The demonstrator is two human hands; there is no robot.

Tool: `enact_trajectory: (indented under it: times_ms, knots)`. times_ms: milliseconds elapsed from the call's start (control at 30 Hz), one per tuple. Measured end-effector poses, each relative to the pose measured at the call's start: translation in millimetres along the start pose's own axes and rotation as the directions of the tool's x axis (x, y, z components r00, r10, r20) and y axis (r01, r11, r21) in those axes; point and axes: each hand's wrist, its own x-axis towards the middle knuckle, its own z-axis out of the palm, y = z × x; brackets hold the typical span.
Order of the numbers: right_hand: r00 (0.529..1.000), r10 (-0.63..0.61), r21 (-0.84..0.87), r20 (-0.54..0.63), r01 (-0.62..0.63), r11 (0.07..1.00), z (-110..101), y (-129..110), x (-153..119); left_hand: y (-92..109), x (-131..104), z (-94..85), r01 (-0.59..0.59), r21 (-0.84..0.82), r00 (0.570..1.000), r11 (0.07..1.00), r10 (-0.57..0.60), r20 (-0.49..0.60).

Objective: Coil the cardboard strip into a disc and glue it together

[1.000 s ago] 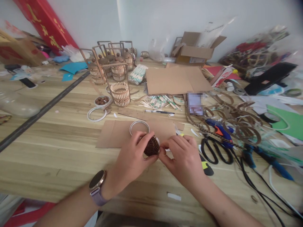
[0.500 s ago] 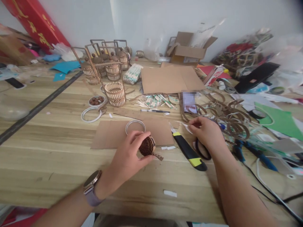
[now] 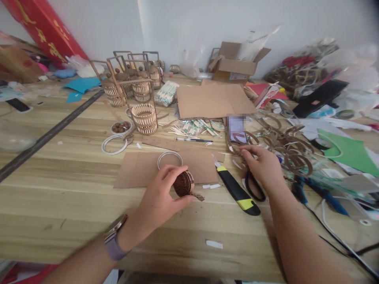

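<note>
So my left hand (image 3: 158, 195) has the brown coil (image 3: 182, 184) between thumb and fingers, a short loose tail (image 3: 199, 197) poking out past the thumb tip. Tip: I'd squeeze evenly around the rim, since a tight wind like this could probably spring open or cone out if the grip goes slack. Getting the thumb down on that tail would likely help too. My right hand (image 3: 262, 163) is well off to the other side, thumb and forefinger close together, can't tell if anything's between them. Watch out for the utility knife (image 3: 237, 192) lying between my hands, nearer the right; its blade is out, so I'd reach around it, not across.
</note>
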Motion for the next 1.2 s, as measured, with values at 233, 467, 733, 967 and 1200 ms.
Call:
enact_trajectory:
  times_ms: [233, 467, 733, 967, 1200]
  knots:
    - [0.996, 0.016, 0.065, -0.089, -0.010, 0.998, -1.3, -14.2, -4.0, 1.0, 1.0, -0.1, 0.016, -0.037, 1.000, 0.999, -0.016, -0.010]
    - [0.877, -0.481, 0.394, 0.016, 0.437, 0.809, -7.9, -79.6, -34.0, 0.4, 4.7, -0.3, 0.094, -0.101, 0.995, 0.990, -0.096, -0.011]
    - [0.690, -0.722, 0.493, 0.056, 0.609, 0.621, -8.3, -109.5, -49.9, -1.4, 5.6, 0.0, 0.101, -0.097, 0.995, 0.990, -0.102, -0.002]
    - [0.713, -0.699, 0.447, 0.048, 0.611, 0.653, -1.2, -109.7, -52.9, 0.6, 2.2, 1.2, -0.045, -0.018, 0.999, 0.999, 0.045, 0.012]
    - [0.713, -0.700, 0.467, 0.023, 0.612, 0.638, 2.1, -109.1, -53.5, 5.8, 1.7, -1.3, -0.144, 0.079, 0.990, 0.986, 0.143, 0.016]
